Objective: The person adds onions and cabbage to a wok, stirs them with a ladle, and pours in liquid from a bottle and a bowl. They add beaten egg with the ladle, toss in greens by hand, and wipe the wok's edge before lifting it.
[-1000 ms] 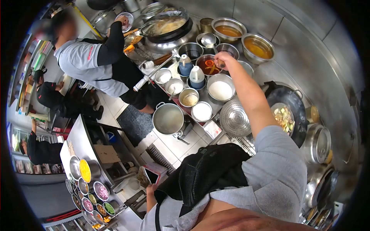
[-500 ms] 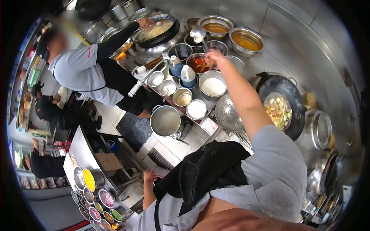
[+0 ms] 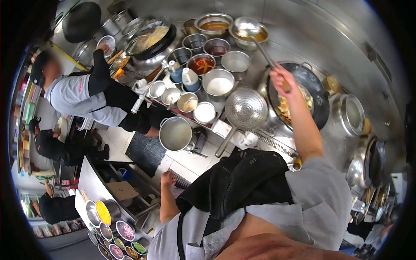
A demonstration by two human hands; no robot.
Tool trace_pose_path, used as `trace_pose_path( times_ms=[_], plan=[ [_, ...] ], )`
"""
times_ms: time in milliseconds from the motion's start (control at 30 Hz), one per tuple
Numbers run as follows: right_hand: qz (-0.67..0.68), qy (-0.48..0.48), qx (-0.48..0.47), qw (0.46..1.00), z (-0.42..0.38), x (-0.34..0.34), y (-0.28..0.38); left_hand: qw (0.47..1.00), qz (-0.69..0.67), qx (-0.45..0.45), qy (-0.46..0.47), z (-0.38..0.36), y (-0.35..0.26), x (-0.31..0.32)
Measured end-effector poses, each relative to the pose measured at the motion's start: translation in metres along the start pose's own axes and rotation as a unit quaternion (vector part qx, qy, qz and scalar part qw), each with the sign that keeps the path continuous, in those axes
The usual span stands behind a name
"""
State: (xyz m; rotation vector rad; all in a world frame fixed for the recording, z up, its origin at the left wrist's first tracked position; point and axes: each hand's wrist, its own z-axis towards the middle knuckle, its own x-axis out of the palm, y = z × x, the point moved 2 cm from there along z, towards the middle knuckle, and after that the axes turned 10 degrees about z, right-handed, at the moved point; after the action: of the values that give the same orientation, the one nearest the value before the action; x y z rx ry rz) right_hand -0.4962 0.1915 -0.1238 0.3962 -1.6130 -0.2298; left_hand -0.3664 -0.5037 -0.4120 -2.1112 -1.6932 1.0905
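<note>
My right hand grips the wooden handle of a ladle. The ladle's metal bowl is over the steel basin of amber liquid by the back wall. My right forearm passes over the wok, partly hiding the sliced vegetables in it. Low at my left side is my left hand, its fingers curled; what they hold, if anything, is too small to make out. A large perforated strainer rests at the counter's front, left of the wok.
Sauce pots, two squeeze bottles and a pot of white powder crowd the counter. A co-worker stands at another wok. A large pot is beside the counter. Ingredient tins are lower left.
My right hand has moved right with the ladle, whose bowl shifted from the sauce pots to the amber basin. The view has shifted. The co-worker's hand has left the other wok and holds a bowl.
</note>
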Motion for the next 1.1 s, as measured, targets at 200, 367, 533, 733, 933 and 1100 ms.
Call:
trace_pose_path(
  times_ms=[200, 367, 533, 733, 933, 1100],
  plan=[
    [-0.429, -0.337, -0.043, 0.837, -0.200, -0.009, 0.019, 0.976, 0.137, -0.060, 0.161, 0.009, 0.120, 0.038],
    [-0.267, -0.317, -0.042, 0.909, -0.313, -0.076, 0.041, 0.977, 0.122, -0.030, 0.175, -0.051, 0.118, 0.087],
    [-0.724, -0.266, -0.130, 0.623, -0.347, -0.176, -0.002, 0.986, 0.071, 0.006, 0.152, -0.093, 0.050, 0.156],
    [-0.096, -0.201, -0.035, 0.974, -0.371, -0.187, 0.003, 0.982, 0.111, 0.061, 0.139, -0.180, -0.004, 0.180],
    [-0.387, -0.291, -0.035, 0.874, -0.343, -0.177, -0.012, 0.975, 0.163, 0.000, 0.152, -0.185, 0.045, 0.173],
    [-0.452, -0.301, -0.029, 0.839, -0.354, -0.164, -0.021, 0.985, 0.137, -0.071, 0.078, -0.179, 0.117, 0.138]
  ],
)
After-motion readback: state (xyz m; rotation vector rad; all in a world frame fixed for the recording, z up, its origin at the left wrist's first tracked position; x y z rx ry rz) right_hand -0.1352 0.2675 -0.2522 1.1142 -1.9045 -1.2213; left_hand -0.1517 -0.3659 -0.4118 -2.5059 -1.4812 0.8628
